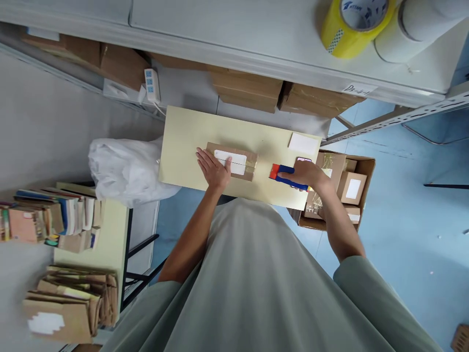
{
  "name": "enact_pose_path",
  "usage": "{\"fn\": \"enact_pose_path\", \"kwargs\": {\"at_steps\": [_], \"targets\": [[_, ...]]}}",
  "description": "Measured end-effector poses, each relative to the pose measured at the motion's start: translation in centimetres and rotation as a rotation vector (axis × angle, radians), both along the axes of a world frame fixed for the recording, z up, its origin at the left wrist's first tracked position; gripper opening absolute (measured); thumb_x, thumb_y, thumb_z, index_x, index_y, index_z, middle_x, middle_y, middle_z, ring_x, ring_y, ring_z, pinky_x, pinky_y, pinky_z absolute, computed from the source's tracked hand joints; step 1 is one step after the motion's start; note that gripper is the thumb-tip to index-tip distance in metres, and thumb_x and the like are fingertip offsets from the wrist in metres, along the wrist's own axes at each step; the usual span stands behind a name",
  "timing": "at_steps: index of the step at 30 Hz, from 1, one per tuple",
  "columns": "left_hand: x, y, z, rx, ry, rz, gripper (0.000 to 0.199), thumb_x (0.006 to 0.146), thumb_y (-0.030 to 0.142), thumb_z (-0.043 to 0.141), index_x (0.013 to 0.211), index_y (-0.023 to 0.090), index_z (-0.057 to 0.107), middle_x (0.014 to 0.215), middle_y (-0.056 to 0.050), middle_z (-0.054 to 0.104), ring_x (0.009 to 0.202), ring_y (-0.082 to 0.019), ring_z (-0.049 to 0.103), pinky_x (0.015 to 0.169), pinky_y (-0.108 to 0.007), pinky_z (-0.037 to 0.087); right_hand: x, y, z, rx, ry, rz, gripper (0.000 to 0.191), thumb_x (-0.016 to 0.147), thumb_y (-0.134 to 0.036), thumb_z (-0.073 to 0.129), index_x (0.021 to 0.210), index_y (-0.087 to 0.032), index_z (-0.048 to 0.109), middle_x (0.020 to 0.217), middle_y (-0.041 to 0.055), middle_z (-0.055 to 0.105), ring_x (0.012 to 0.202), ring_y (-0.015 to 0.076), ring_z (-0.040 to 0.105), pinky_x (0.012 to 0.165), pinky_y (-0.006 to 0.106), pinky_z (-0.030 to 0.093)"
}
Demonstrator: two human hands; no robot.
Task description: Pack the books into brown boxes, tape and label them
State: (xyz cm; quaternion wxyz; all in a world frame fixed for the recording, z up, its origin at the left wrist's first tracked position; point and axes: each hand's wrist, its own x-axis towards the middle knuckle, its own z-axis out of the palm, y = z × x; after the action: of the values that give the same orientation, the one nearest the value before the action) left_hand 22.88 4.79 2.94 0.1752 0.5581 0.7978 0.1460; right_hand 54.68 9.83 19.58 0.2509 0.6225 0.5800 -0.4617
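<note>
A small brown cardboard parcel [249,172] with a white label lies on the cream tabletop [183,142]. My left hand [213,168] rests flat on the parcel's left end, fingers stretched out and the thumb over the label. To the right of the parcel, my right hand [307,173] is closed around a flat blue tool with a red end [287,176]. The red end points left toward the parcel, with a gap between them. I cannot make out the tool's exact kind. A phone [304,159] lies partly hidden under my right hand.
White paper [304,143] lies at the table's back right corner. An open carton [370,178] of parcels stands on the right, a white plastic bag [120,168] on the left. A shelf [227,34] with a yellow tape roll [335,29] overhangs the back. Books [69,210] sit far left.
</note>
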Motion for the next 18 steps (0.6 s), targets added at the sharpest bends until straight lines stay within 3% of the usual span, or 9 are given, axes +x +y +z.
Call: {"fn": "enact_pose_path", "kwargs": {"at_steps": [4, 10, 18], "targets": [[0.1, 0.1, 0.2, -0.031, 0.024, -0.001, 0.117, 0.108, 0.078, 0.046, 0.174, -0.014, 0.019, 0.184, -0.041, 0.005, 0.177, -0.048, -0.003, 0.143, -0.066, 0.006, 0.5, -0.3, -2.1, 0.039, -0.033, 0.025, 0.058, 0.105, -0.068, 0.067, 0.093, -0.014, 0.082, 0.072, 0.0156, 0.078, 0.071, 0.0289, 0.078, 0.075, 0.038, 0.059], [0.1, 0.2, 0.4, -0.056, 0.052, 0.001, 0.117, 0.109, 0.078, 0.044, 0.174, -0.015, 0.018, 0.184, -0.041, 0.006, 0.177, -0.047, -0.002, 0.143, -0.066, 0.007, -3.4, -0.7, -5.6, 0.159, -0.125, 0.109, 0.049, 0.107, -0.056, 0.07, 0.122, -0.011, 0.081, 0.113, 0.0244, 0.083, 0.108, 0.0353, 0.082, 0.083, 0.035, 0.057], [0.2, 0.4, 0.6, -0.099, 0.125, -0.009, 0.116, 0.109, 0.079, 0.039, 0.174, -0.015, 0.018, 0.184, -0.041, 0.007, 0.177, -0.048, 0.004, 0.143, -0.065, 0.011, -8.6, -2.1, -8.1, 0.274, -0.113, 0.135, 0.034, 0.109, -0.035, 0.064, 0.122, -0.009, 0.081, 0.114, 0.0265, 0.081, 0.108, 0.0357, 0.08, 0.082, 0.037, 0.057]]}}
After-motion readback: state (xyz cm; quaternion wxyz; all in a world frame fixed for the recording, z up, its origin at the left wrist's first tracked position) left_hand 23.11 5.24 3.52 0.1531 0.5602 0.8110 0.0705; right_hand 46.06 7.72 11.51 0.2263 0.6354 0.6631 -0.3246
